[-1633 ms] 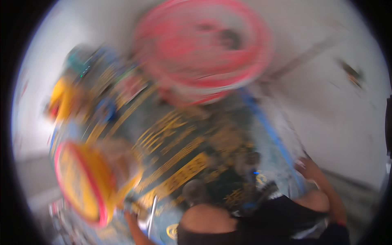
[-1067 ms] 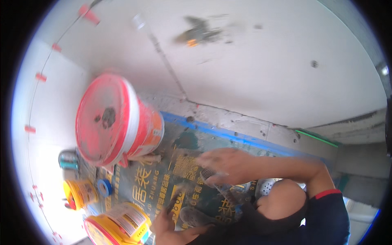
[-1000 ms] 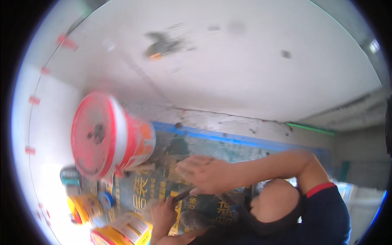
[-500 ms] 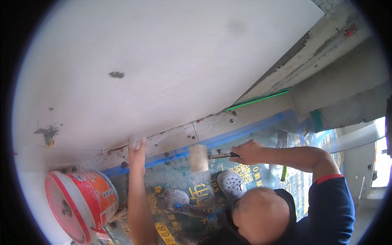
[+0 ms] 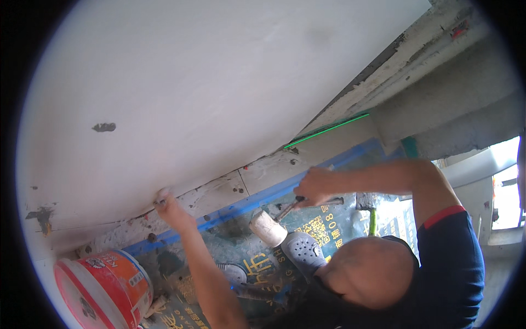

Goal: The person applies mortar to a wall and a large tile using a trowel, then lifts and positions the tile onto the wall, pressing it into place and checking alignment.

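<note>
Floor sheeting (image 5: 171,281) green, yellow print, below white wall (image 5: 192,109). Mallet (image 5: 269,228) over it, near grey shoe (image 5: 304,249); head lower left, handle's long axis slanting up-right into right hand (image 5: 315,186), fingers clamped on it. Left hand (image 5: 174,213) at wall's foot; cannot tell finger state. Red bucket (image 5: 118,282) cut off at lower edge.

L hand (image 5: 175,214) at btm edge of white wall panel (image 5: 192,109); R hand (image 5: 318,187) grips mallet (image 5: 268,228) by handle, pale head nr grey clog (image 5: 305,250). Red bucket (image 5: 118,277) lower L. Blue strip (image 5: 257,200) runs btwn pale tiles (image 5: 274,171) & green floor sheet (image 5: 233,236); bright green line (image 5: 329,130) nr panel's R corner.
</note>
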Demonstrator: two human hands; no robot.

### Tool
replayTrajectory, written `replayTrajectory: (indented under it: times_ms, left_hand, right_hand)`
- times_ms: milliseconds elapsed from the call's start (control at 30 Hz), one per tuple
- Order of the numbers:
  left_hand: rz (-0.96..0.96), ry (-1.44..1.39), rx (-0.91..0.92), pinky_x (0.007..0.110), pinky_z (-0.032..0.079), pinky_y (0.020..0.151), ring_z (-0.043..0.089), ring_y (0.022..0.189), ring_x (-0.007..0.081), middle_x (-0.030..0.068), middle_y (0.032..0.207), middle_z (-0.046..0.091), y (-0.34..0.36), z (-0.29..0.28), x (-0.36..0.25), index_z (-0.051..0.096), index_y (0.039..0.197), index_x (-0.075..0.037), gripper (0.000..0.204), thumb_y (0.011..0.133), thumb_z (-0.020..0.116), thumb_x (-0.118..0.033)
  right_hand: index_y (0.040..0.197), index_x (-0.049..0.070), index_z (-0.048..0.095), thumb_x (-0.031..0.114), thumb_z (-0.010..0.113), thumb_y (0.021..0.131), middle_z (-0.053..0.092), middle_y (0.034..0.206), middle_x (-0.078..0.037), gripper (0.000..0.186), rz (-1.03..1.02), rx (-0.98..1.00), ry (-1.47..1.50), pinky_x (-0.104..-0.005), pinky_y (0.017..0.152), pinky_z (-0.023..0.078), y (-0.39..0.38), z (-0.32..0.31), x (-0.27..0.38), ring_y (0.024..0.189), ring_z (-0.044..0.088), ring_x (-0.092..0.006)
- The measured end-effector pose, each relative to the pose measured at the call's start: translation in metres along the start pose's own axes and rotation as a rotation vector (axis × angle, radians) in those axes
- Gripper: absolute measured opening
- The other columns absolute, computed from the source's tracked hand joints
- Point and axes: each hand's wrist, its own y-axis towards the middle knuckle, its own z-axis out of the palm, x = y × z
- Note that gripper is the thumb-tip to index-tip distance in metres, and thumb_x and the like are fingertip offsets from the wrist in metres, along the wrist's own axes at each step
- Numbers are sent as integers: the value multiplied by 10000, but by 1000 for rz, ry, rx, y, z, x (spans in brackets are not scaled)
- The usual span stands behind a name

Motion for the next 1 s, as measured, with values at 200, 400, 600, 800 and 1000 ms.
replayTrajectory:
  times_ms: [200, 400, 600, 800, 1000]
  left_hand:
    - [-8, -75, 35, 325, 382, 965, 516, 1087, 199, 109, 1173, 538, -3, 1, 0, 443, 1237, 19, 435, 827, 567, -56]
    - [-28, -93, 7, 330, 409, 924, 533, 1041, 198, 110, 1159, 543, -6, 2, 3, 424, 1260, 37, 480, 811, 568, -52]
    - [50, 77, 38, 338, 428, 877, 557, 944, 194, 105, 1039, 595, 1, 2, 8, 546, 1132, 58, 369, 813, 583, -123]
    - [122, 414, -138, 387, 429, 893, 574, 967, 280, 142, 1049, 644, 18, -23, -1, 576, 1143, 56, 508, 910, 589, -396]
    - [170, 18, -607, 491, 14, 1145, -20, 1403, 442, 360, 1479, -15, 34, 51, -101, -1, 1400, 166, 858, 969, 242, -535]
  right_hand:
    - [883, 113, 644, 581, 490, 861, 661, 750, -136, 493, 142, -160, -7, -473, 750, 489, 9, -11, -25, 778, 651, -350]
    - [854, 108, 697, 583, 537, 810, 677, 803, -150, 504, 215, -9, 225, -479, 715, 507, 6, -24, -31, 794, 653, -347]
    - [836, 94, 700, 662, 506, 797, 675, 793, -167, 602, 73, -208, 107, -464, 700, 515, 45, -21, -8, 787, 660, -337]
    - [815, 80, 674, 628, 444, 859, 660, 753, -155, 596, 20, -15, 39, -469, 689, 505, 74, -59, 96, 747, 653, -338]
    - [934, 64, 633, 516, 470, 905, 669, 810, -151, 482, -95, -7, 5, -461, 748, 489, 70, -61, 179, 828, 645, -343]
